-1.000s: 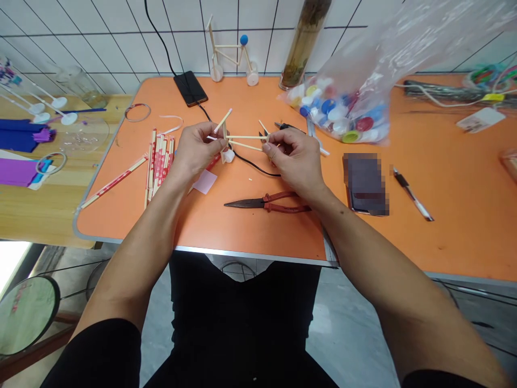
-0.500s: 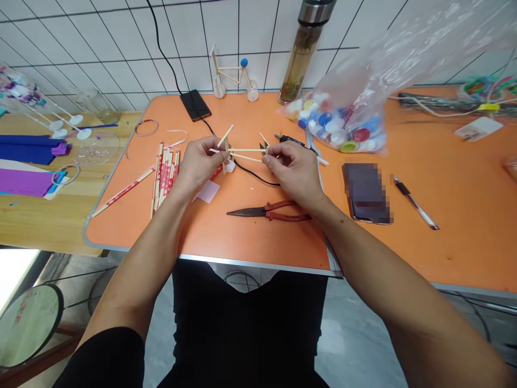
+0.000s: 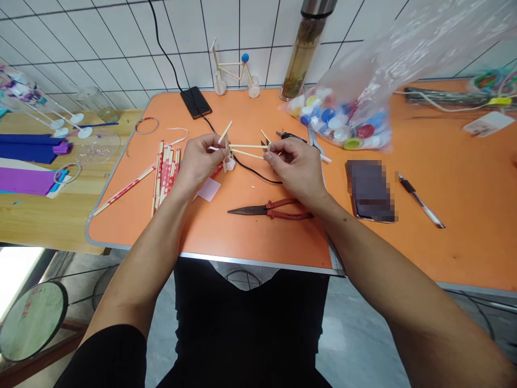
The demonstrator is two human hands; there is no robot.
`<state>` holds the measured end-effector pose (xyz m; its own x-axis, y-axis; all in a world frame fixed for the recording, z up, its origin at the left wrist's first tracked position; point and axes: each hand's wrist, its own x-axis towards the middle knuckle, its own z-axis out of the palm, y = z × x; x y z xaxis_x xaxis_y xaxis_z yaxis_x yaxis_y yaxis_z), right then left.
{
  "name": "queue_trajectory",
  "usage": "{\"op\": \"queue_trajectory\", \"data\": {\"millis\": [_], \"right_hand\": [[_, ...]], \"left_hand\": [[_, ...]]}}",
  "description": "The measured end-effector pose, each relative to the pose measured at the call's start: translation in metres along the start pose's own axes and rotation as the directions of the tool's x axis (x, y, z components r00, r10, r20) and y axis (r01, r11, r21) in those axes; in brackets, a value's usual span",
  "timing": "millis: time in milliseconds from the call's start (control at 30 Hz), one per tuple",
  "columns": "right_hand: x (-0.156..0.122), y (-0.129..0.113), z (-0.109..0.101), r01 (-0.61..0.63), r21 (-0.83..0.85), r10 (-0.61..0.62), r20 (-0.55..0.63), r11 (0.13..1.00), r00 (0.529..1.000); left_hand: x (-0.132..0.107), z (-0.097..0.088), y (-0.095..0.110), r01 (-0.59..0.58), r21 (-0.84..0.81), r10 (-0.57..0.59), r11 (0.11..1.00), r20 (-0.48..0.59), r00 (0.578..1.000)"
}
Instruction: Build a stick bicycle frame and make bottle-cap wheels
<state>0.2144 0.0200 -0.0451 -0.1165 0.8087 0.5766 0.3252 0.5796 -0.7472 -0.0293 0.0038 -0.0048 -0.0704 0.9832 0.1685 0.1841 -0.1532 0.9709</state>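
Observation:
Between my hands is a small frame of pale wooden sticks (image 3: 248,146), lifted over the orange table. My left hand (image 3: 204,159) pinches its left end, where short sticks cross. At the other end, the fingers of my right hand (image 3: 297,161) are closed on the joint where the long sticks meet. Red-handled pliers (image 3: 269,209) lie just below my right hand. Left of my left hand is a bundle of chopsticks in red-printed wrappers (image 3: 165,170). A finished-looking stick bicycle model (image 3: 232,73) with a blue cap stands by the wall.
A clear plastic bag of bottle caps (image 3: 343,121) and a tea bottle (image 3: 305,56) stand at the back. To the right lie a phone (image 3: 371,191) and a pen (image 3: 422,201). A black cable (image 3: 258,175) runs behind the frame from the soldering tool's side.
Both hands keep their grip on the stick frame with barely any movement. The view has shifted slightly.

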Motion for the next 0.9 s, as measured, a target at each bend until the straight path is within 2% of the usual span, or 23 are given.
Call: {"op": "queue_trajectory", "data": {"millis": [367,500,667,900], "right_hand": [[0.001,0.005,-0.002,-0.009,-0.008,0.009,0.008,1.000,1.000],[0.001,0.006,-0.003,-0.006,-0.007,0.006,0.002,1.000,1.000],[0.002,0.007,-0.004,-0.007,-0.011,0.007,-0.001,1.000,1.000],[0.002,0.006,-0.006,-0.036,0.013,0.036,-0.010,0.999,0.999]], "left_hand": [[0.009,-0.003,-0.014,-0.043,0.025,0.045,0.999,-0.061,0.997],[0.011,-0.006,-0.016,-0.076,0.081,0.081,0.994,-0.055,0.995],[0.010,-0.008,-0.014,-0.119,0.177,0.137,0.977,-0.097,0.986],[0.010,-0.004,-0.014,-0.159,0.244,0.191,0.957,-0.116,0.975]]}}
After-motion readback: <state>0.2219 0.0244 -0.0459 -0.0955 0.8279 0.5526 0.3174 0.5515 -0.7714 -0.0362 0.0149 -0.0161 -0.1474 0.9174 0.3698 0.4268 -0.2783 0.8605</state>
